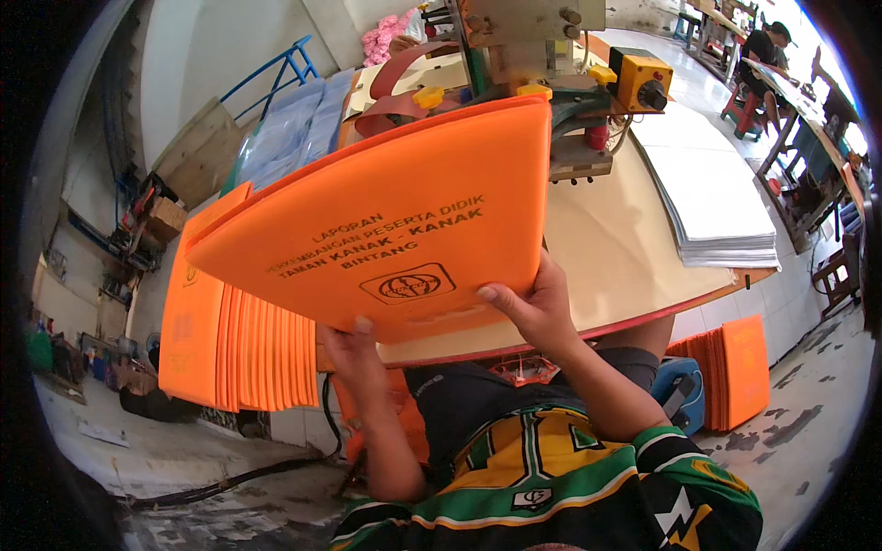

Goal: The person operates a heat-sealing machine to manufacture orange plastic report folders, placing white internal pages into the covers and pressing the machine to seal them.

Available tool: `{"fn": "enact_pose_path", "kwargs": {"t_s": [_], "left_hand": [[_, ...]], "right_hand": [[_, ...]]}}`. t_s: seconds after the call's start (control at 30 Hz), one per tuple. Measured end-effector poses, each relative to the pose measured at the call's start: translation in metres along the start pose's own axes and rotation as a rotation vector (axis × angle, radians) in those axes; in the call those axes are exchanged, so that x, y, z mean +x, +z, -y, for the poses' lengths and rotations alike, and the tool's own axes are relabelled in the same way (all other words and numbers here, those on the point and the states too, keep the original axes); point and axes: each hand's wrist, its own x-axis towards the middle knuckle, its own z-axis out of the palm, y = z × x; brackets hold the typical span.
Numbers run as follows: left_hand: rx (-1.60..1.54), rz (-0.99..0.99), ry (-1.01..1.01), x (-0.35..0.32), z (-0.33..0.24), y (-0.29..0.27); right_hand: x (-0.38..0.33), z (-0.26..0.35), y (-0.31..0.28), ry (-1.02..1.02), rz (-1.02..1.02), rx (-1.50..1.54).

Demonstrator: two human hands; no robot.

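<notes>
An orange folder (pixel 386 220) with dark printed lettering and an emblem on its cover is held up in front of me, tilted, above the table. My right hand (pixel 537 308) grips its lower right edge, thumb on the cover and fingers out of sight behind. At the lower left edge my left hand (pixel 356 354) pinches the same folder; most of those fingers are hidden. Just beyond the folder stands a metal press machine (pixel 533 46), partly covered by it. Left of the folder, a row of similar orange folders (pixel 248 349) overlaps at the table's edge.
A stack of white sheets (pixel 707 184) lies on the right of the cream-covered table (pixel 616 248). Clear plastic sleeves (pixel 303 129) lie at the far left. More orange folders (pixel 740 372) stand low on the right. A person (pixel 764 69) sits at another table far right.
</notes>
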Motion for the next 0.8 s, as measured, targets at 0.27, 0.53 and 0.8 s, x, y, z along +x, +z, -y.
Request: {"fn": "enact_pose_path", "kwargs": {"t_s": [0.27, 0.53, 0.8], "left_hand": [[-0.026, 0.023, -0.001, -0.007, 0.001, -0.004], [-0.133, 0.017, -0.031, -0.002, 0.02, -0.007], [-0.116, -0.031, -0.039, -0.003, 0.028, -0.008]], "right_hand": [[-0.001, -0.003, -0.006, -0.02, -0.008, -0.05], [0.0, -0.008, -0.007, -0.014, -0.014, -0.071], [-0.003, -0.01, -0.009, -0.021, -0.023, -0.146]]}}
